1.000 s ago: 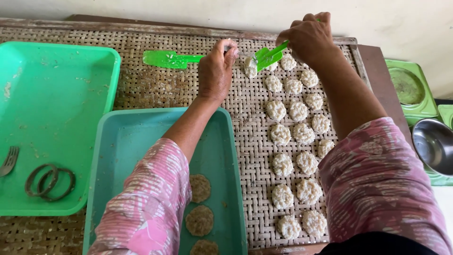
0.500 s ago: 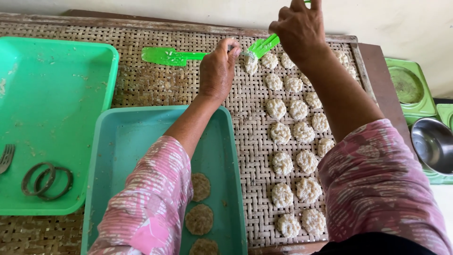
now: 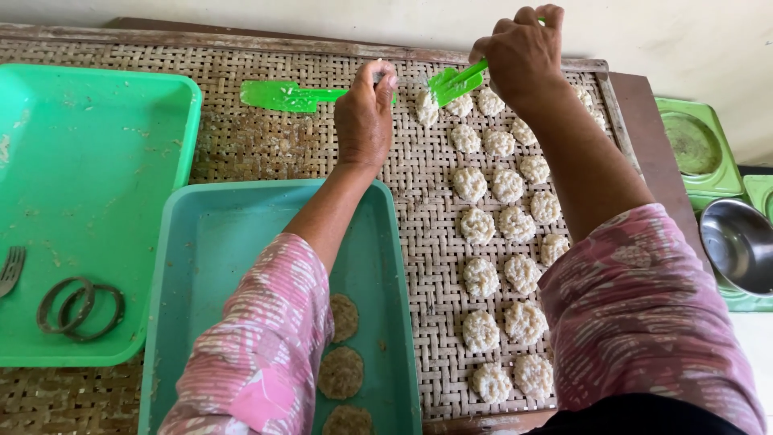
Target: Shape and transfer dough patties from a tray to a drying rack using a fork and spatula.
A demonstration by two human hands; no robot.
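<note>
My left hand (image 3: 366, 113) is closed on the handle of a green spatula (image 3: 280, 95) that lies flat on the woven mat (image 3: 266, 149), blade pointing left. My right hand (image 3: 523, 52) grips a green plastic fork (image 3: 455, 81), its tines angled down just above a white rice patty (image 3: 425, 109) at the far end of the rows. Several round rice patties (image 3: 507, 185) lie in three rows down the right side of the mat. Both forearms wear pink patterned sleeves.
A teal tray (image 3: 209, 250) in front of me holds three flat patties (image 3: 341, 372) at its near end. A green tray (image 3: 88, 185) at left holds two metal rings (image 3: 79, 306) and a fork (image 3: 10, 270). A steel bowl (image 3: 737, 246) and green trays (image 3: 694, 145) stand at right.
My right hand has lifted the green fork a little up and away from the farthest patty. My left hand has stayed on the spatula.
</note>
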